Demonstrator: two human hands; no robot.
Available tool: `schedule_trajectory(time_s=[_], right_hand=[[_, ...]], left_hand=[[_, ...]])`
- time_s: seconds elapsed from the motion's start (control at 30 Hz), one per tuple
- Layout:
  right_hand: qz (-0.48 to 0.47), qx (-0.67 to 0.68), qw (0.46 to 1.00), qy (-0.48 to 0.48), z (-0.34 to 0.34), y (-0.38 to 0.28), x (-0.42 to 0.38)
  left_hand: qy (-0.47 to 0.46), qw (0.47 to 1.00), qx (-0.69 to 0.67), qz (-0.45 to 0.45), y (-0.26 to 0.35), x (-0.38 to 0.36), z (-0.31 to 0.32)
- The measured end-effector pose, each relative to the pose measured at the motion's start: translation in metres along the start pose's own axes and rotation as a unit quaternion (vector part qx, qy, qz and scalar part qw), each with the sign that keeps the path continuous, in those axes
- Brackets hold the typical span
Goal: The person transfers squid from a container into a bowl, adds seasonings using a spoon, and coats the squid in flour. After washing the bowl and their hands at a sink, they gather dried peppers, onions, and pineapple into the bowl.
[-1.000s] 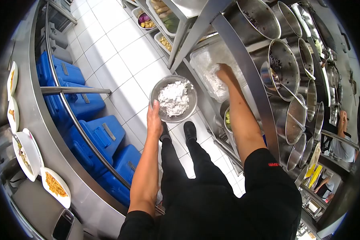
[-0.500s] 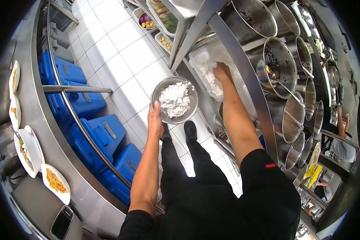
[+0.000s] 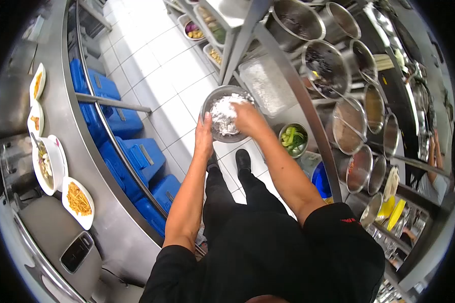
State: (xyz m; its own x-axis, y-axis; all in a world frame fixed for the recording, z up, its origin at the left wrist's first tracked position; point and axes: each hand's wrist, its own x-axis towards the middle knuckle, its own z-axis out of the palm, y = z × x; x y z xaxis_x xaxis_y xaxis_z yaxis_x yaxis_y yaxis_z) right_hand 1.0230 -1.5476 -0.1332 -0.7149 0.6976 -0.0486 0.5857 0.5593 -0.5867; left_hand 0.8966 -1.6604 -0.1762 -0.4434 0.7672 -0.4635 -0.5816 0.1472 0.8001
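My left hand (image 3: 203,135) grips the near left side of a round metal bowl (image 3: 222,91), thumb over the rim. Inside the bowl lies a heap of white, flour-like powder (image 3: 221,107), with darker lumps showing at its near side. My right hand (image 3: 249,120) is in the bowl from the right, touching the powder; its fingers are blurred and partly hidden. Beyond it, on the shelf to the right, sits a clear plastic tub (image 3: 287,97) with more white powder (image 3: 264,86) in it.
Blue lidded bins (image 3: 131,161) stand under the steel counter (image 3: 114,212) at left, which carries plates of food (image 3: 78,198). A pot of green vegetables (image 3: 293,139) is on the right shelf. Several metal pots (image 3: 349,123) line the upper right. A person's arm (image 3: 433,151) shows far right.
My right hand has come out of the tub and moved left into the bowl. My left hand still holds the bowl. The view has shifted, and the pot of greens now shows.
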Motion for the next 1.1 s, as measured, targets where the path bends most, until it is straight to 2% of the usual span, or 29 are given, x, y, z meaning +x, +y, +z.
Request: schedule_trajectory(time_s=[0.1,0.23,0.37,0.5,0.63,0.7,0.77,0.83,0.87,0.97,1.1], right_hand=[[0.028,0.020,0.998,-0.054,-0.019,-0.017,-0.021],[0.051,-0.048,0.991,-0.117,-0.098,-0.059,-0.061],[0.066,-0.079,0.994,-0.041,-0.160,-0.104,-0.121],[0.130,-0.094,0.983,0.089,-0.199,-0.151,-0.178],[0.174,-0.102,0.957,0.211,-0.220,-0.173,-0.234],[0.200,-0.124,0.939,0.249,-0.228,-0.179,-0.270],[0.270,-0.118,0.925,0.240,-0.241,-0.191,-0.311],[0.326,-0.119,0.899,0.269,-0.236,-0.200,-0.355],[0.371,-0.101,0.886,0.259,-0.238,-0.212,-0.379],[0.424,-0.164,0.830,0.323,-0.219,-0.231,-0.450],[0.553,-0.089,0.770,0.305,-0.208,-0.233,-0.547]], left_hand=[[0.005,0.998,0.055,-0.014,-0.001,-0.011,-0.001],[-0.122,0.989,0.014,-0.079,0.043,-0.055,0.021],[-0.261,0.958,0.027,-0.120,0.111,-0.110,0.066],[-0.381,0.903,0.078,-0.184,0.169,-0.145,0.099],[-0.468,0.847,0.119,-0.224,0.188,-0.172,0.146],[-0.520,0.808,0.133,-0.242,0.180,-0.193,0.169],[-0.556,0.771,0.150,-0.271,0.167,-0.213,0.190],[-0.574,0.725,0.190,-0.330,0.150,-0.241,0.208],[-0.602,0.696,0.200,-0.337,0.140,-0.258,0.217],[-0.635,0.633,0.252,-0.363,0.106,-0.319,0.239],[-0.672,0.538,0.312,-0.401,0.043,-0.405,0.266]])
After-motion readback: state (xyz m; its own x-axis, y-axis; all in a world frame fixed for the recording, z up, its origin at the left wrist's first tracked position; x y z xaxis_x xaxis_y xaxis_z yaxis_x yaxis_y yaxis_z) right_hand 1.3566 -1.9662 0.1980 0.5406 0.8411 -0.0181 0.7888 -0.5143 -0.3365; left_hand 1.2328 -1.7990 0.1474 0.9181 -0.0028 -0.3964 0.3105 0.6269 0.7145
